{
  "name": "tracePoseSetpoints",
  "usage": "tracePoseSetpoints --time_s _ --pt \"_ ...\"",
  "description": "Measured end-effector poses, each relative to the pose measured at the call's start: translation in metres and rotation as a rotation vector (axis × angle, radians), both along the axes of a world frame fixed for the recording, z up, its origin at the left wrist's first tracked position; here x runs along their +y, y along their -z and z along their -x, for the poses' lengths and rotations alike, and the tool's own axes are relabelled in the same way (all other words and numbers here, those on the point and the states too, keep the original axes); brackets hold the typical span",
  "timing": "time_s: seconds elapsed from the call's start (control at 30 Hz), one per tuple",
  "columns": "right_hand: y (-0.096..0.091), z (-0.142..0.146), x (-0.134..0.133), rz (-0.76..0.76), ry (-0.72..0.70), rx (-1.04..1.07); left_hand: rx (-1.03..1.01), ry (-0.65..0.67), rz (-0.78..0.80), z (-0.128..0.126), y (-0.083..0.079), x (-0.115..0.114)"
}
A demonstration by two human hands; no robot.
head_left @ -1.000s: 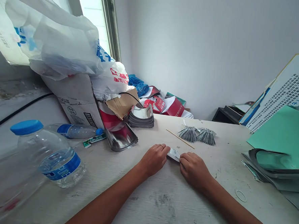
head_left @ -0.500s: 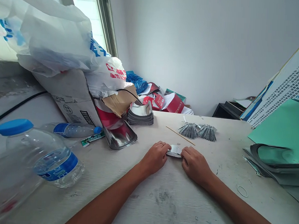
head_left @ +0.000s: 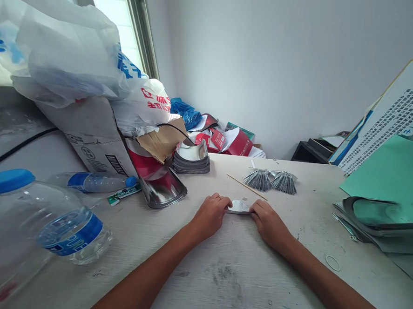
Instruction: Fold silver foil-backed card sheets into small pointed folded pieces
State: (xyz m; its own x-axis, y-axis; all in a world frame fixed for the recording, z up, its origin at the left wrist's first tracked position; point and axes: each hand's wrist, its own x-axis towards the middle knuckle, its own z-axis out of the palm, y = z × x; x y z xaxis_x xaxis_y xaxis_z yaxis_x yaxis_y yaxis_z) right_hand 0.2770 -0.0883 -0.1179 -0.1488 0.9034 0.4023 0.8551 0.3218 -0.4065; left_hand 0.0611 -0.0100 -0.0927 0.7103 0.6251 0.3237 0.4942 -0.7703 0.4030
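Head view: a small silvery piece [head_left: 238, 206] stretches sideways from left hand [head_left: 212, 213] to right hand [head_left: 268, 222]. Each grip pinches one end — neither is nearer.

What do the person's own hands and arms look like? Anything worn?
Left hand: no glove, thin ring on one finger. Right hand: no glove, no ring visible. Both forearms bare: no sleeves, watch or markings in view.

I see open whitish tabletop [head_left: 245, 255] on the near side of the left hand [head_left: 211, 214] and right hand [head_left: 269, 224]; beyond, a thin wooden stick [head_left: 247, 187] and fanned metal bundles [head_left: 258, 180] obstruct, with a large water bottle [head_left: 77, 235] blocking far left.
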Motion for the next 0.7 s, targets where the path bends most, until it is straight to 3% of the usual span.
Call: tracePoseSetpoints --time_s 0.43,0.7 --pt "-0.006 -0.002 -0.001 0.130 -0.028 0.109 -0.072 -0.081 0.162 0.003 0.005 0.003" --pt "-0.005 -0.011 0.003 0.165 -0.074 0.115 -0.010 -0.047 0.173 0.002 0.001 0.006"
